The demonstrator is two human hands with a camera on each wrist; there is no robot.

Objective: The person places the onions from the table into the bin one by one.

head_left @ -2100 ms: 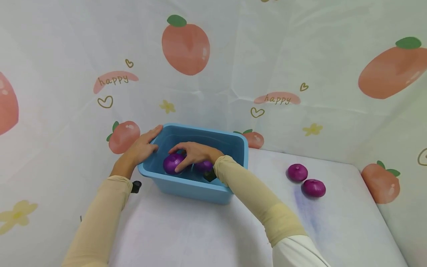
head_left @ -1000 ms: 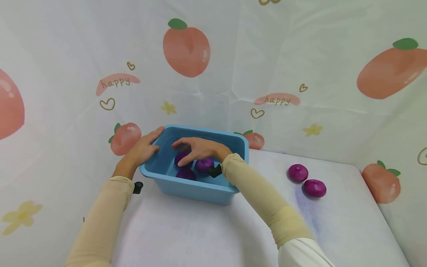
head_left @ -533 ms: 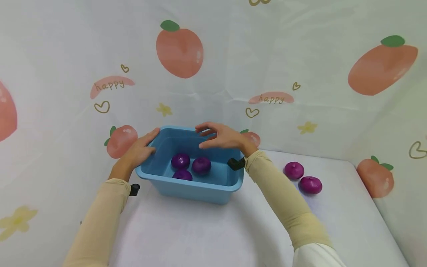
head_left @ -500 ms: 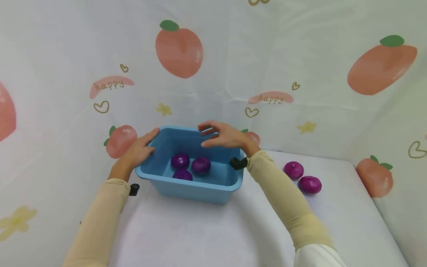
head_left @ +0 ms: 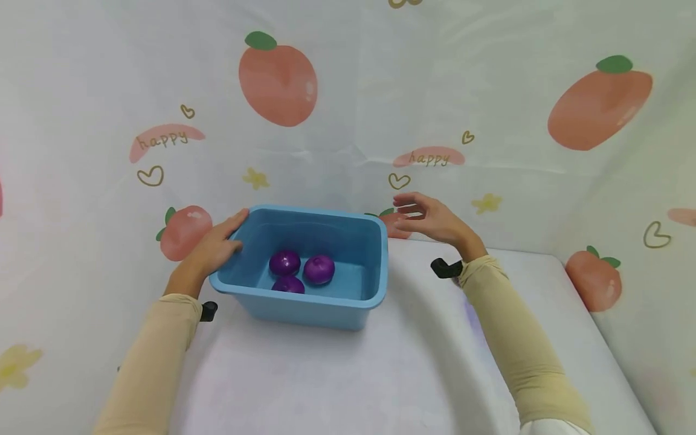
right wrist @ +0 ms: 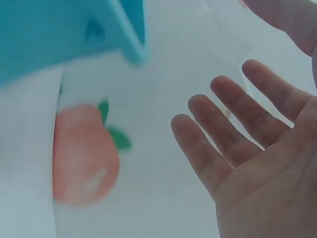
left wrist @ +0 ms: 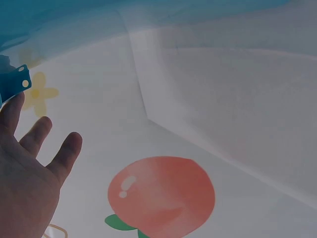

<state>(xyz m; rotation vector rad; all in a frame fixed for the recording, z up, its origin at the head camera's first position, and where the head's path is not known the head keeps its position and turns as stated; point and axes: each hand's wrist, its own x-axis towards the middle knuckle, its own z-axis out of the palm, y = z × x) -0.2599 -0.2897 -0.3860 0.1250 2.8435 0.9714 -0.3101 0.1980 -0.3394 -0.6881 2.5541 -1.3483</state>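
Three purple onions, the left one (head_left: 284, 263), the right one (head_left: 319, 269) and the front one (head_left: 288, 285), lie in a blue plastic tub (head_left: 304, 312) on the table. My left hand (head_left: 214, 249) grips the tub's left rim, thumb on the inner side. In the left wrist view, fingers (left wrist: 64, 156) of that hand show outside the tub, apart from one another. My right hand (head_left: 435, 220) is in the air to the right of the tub, holding nothing; its fingers (right wrist: 198, 144) are spread and relaxed in the right wrist view.
The right sleeve (head_left: 511, 332) covers the spot where two more onions lay; only a dark sliver shows beside it. A white cloth printed with fruit (head_left: 280, 84) hangs behind the table (head_left: 304, 380). Black wrist pieces (head_left: 446, 267) stick out from both arms.
The right hand let go of an onion in the tub, lifted out and moved right, past the tub's rim. The left hand stayed on the rim. The right arm now hides the two table onions.
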